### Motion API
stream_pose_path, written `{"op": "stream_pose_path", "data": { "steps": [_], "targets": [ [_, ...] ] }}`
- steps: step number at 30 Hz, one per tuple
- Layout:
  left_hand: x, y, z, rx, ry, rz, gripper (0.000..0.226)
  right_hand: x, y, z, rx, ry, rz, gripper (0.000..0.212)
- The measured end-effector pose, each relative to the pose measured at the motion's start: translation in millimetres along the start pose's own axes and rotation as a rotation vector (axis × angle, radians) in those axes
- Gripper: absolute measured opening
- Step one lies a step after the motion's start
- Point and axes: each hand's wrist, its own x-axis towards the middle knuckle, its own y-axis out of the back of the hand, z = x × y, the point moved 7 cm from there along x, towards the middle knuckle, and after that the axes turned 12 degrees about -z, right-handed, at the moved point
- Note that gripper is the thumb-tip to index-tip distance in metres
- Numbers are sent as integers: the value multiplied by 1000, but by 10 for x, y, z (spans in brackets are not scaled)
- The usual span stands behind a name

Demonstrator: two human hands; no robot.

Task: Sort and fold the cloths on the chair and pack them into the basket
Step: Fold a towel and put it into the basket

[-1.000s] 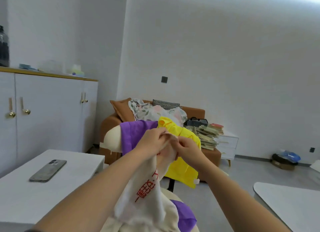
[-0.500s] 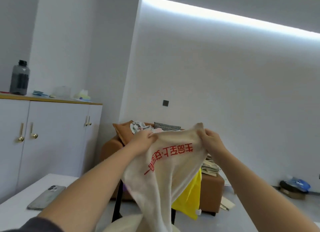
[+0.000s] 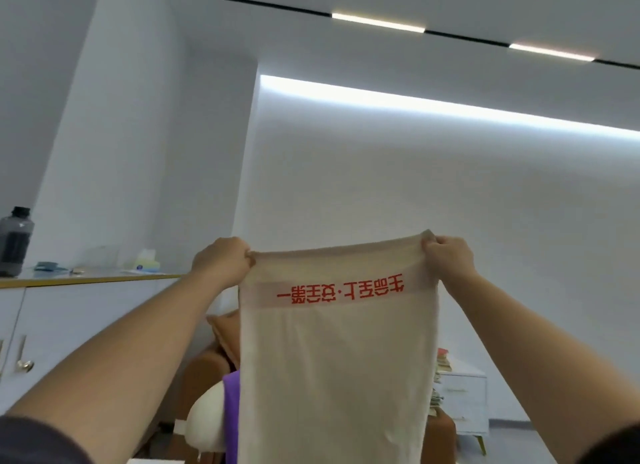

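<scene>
A hanging cloth [image 3: 339, 359] fills the lower middle of the view. The left hand [image 3: 221, 259] grips its corner at 10 o'clock and the right hand [image 3: 448, 255] grips the corner at 2 o'clock. At the cloth's 9 o'clock stands a cabinet [image 3: 86, 311], with a bottle [image 3: 15, 241] on its far left end. At 7 o'clock, behind the cloth, a chair back [image 3: 207, 415] carries a draped cloth [image 3: 231, 401], with a sofa [image 3: 204, 370] behind it. A drawer unit [image 3: 464, 394] sits at 4 o'clock.

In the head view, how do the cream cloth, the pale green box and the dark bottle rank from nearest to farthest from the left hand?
1. cream cloth: top corner pinched in the left hand.
2. pale green box: on the cabinet top, left of the hand.
3. dark bottle: far left on the same cabinet top.
</scene>
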Motion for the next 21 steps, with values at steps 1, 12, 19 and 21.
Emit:
{"op": "stream_pose_path", "data": {
  "steps": [1, 12, 19, 21],
  "targets": [
    [-1, 110, 12, 30, 35, 45, 28, 15, 35, -45, -44, -4, -12, 36],
    [77, 1067, 455, -1047, 109, 225, 26, 123, 455, -849, 489, 42, 46, 21],
    [-29, 1488, 584, -941, -100, 522, 33, 95, 659, -1134, 400, 261, 178, 30],
    [-80, 1506, 640, -838, -117, 558, 33, 89, 639, -1177, 311, 311, 196, 32]
  ]
}}
